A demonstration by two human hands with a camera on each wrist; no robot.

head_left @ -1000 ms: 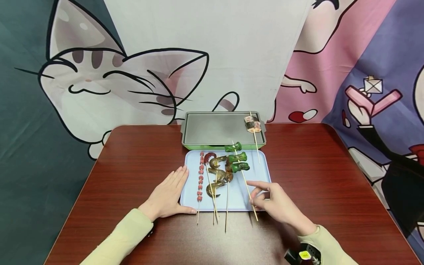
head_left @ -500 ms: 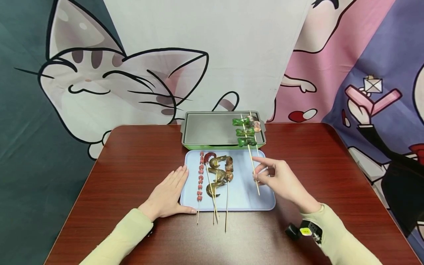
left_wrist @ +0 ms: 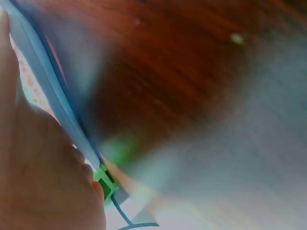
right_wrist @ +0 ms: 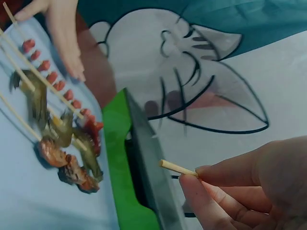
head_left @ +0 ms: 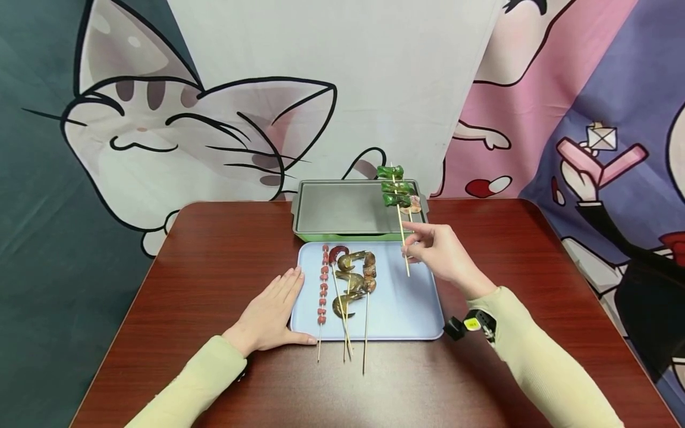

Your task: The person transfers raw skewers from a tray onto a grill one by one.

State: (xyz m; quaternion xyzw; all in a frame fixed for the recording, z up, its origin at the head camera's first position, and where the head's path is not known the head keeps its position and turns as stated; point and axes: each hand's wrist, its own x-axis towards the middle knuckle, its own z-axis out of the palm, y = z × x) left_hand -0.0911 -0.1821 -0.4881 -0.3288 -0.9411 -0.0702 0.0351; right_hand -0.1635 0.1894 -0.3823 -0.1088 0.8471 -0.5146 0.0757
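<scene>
My right hand (head_left: 444, 252) pinches the bamboo stick of a green pepper skewer (head_left: 396, 200) between thumb and fingers. Three green pieces sit at its far end, over the right side of a grey griddle pan (head_left: 342, 208). In the right wrist view the butt of the stick (right_wrist: 177, 167) pokes out of the fingertips. Partly behind the peppers, a skewer with a pale, dark-banded piece (head_left: 414, 205) lies on the pan. My left hand (head_left: 270, 312) rests flat with straight fingers along the left edge of a light blue tray (head_left: 407, 315).
Left on the tray lie a skewer of small red pieces (head_left: 323, 286), a curled dark red one (head_left: 337, 253), a shrimp skewer (head_left: 350, 282) and one with brown chunks (head_left: 370, 273). Their sticks overhang the front edge. The pan's green base (right_wrist: 117, 153) stands just behind the tray.
My right hand has lifted the green pepper skewer off the tray and carried it away from me, over the pan's right side. The left hand has stayed put.
</scene>
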